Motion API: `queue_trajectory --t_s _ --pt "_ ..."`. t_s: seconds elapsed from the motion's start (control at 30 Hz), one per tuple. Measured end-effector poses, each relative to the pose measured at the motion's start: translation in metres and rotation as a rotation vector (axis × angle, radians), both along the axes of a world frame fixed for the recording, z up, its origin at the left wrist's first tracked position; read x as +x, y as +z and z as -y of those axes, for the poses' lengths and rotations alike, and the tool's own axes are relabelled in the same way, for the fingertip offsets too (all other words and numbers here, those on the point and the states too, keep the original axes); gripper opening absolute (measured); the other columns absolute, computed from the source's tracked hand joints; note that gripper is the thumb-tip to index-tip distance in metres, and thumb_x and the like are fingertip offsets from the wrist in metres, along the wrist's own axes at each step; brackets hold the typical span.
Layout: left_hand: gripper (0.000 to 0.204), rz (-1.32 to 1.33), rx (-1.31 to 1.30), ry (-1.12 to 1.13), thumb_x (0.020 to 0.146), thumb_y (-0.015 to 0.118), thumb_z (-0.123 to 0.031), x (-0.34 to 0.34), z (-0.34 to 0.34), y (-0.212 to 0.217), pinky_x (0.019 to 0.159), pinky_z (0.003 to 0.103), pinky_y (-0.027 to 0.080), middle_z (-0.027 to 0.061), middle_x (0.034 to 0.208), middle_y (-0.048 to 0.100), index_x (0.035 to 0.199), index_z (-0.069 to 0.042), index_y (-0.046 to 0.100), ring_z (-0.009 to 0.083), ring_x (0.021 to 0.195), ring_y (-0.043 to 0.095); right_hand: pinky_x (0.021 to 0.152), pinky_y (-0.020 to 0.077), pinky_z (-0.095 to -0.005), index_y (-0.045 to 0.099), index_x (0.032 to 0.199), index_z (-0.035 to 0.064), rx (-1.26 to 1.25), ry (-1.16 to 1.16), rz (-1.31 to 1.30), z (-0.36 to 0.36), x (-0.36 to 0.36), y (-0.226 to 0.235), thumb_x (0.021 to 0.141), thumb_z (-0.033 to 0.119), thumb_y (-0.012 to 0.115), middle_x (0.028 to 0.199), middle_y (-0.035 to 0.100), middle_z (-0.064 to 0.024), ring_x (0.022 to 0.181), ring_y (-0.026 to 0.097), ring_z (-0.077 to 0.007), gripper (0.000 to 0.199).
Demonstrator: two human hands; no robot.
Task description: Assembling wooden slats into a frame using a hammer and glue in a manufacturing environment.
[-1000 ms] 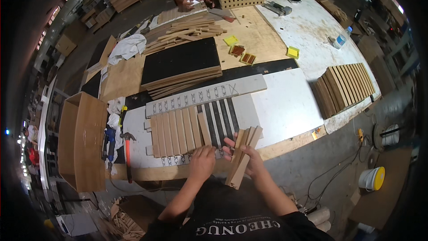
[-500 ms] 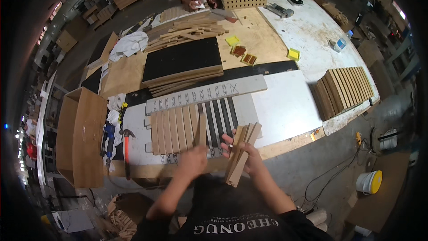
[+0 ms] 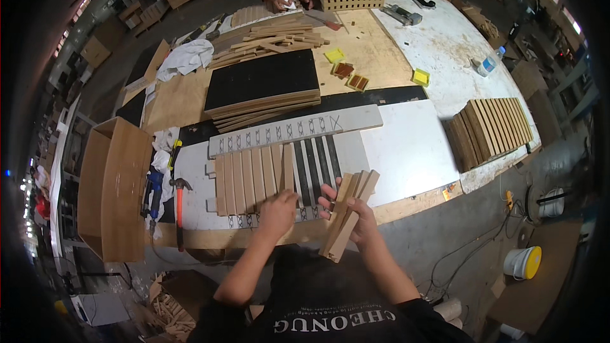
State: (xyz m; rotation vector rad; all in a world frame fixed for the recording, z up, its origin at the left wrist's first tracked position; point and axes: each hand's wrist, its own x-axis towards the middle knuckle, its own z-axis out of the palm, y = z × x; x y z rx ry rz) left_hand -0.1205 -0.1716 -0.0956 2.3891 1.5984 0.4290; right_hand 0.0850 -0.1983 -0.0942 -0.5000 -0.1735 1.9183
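My right hand [image 3: 361, 221] is closed around a small bundle of wooden slats [image 3: 344, 223], held tilted above the table's front edge. The fingers of my left hand [image 3: 278, 215] are closed at the near end of a wooden slat [image 3: 288, 168]. That slat lies last on the right in a row of light wooden slats [image 3: 246, 181] standing side by side. Right of it, several black strips [image 3: 315, 168] run in parallel on the pale board. Along the far ends of the row lies a long pale board [image 3: 295, 128] with pencilled cross marks.
Left lie a hammer [image 3: 180, 206], a blue power tool [image 3: 153, 194] and an open wooden box [image 3: 117, 190]. Black-topped panels [image 3: 264, 82] are stacked beyond. Grooved wooden blocks [image 3: 489, 130] stand at right, with a bottle [image 3: 490, 61] farther back. Another person's hands [image 3: 286, 4] work across the table.
The slat by my left hand was raised and tilted; now it lies in line with the row. My left hand has moved slightly right and away from me. My right hand still holds its bundle.
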Motion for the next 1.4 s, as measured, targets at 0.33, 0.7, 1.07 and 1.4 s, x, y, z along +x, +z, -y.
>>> queue_trajectory --t_s 0.33,0.7,1.07,1.4 --pt "0.017 0.021 0.296 -0.055 0.073 0.057 -0.009 0.005 0.008 -0.025 0.090 0.040 0.044 0.0122 0.097 0.064 0.088 -0.003 0.063 0.0261 0.095 0.061 0.091 0.0456 -0.0462 0.027 0.136 0.0108 -0.035 -0.090 0.013 0.011 0.013 -0.005 0.078 0.020 0.057 0.133 0.040 -0.0190 0.113 0.049 -0.0318 0.066" --pt "0.021 -0.062 0.218 -0.026 0.075 0.062 -0.016 0.000 0.005 -0.025 0.102 0.052 0.028 0.0098 0.100 0.062 0.094 -0.006 0.064 0.0274 0.109 0.053 0.095 0.0425 -0.0457 0.027 0.137 0.0116 -0.030 -0.005 0.014 0.010 0.009 -0.006 0.076 0.022 0.060 0.134 0.039 -0.0183 0.117 0.046 -0.0320 0.070" --pt "0.020 0.666 -0.681 0.074 0.085 0.063 -0.016 0.028 0.048 0.027 0.070 0.023 0.045 0.0026 0.085 0.064 0.099 -0.001 0.062 0.0065 0.077 0.056 0.105 0.0324 -0.0418 0.024 0.138 0.0072 0.051 -0.097 -0.204 0.002 -0.006 0.000 0.072 0.020 0.062 0.138 0.034 -0.0173 0.127 0.036 -0.0305 0.077" --pt "0.023 0.635 -0.169 0.362 0.074 0.066 -0.007 0.036 0.039 0.021 0.052 0.032 0.046 0.0093 0.070 0.057 0.096 -0.001 0.063 0.0198 0.058 0.057 0.066 0.0511 -0.0331 0.047 0.119 0.0132 -0.281 -0.053 0.007 0.005 -0.005 -0.029 0.079 0.014 0.058 0.094 0.059 -0.0052 0.068 0.056 -0.0129 0.042"
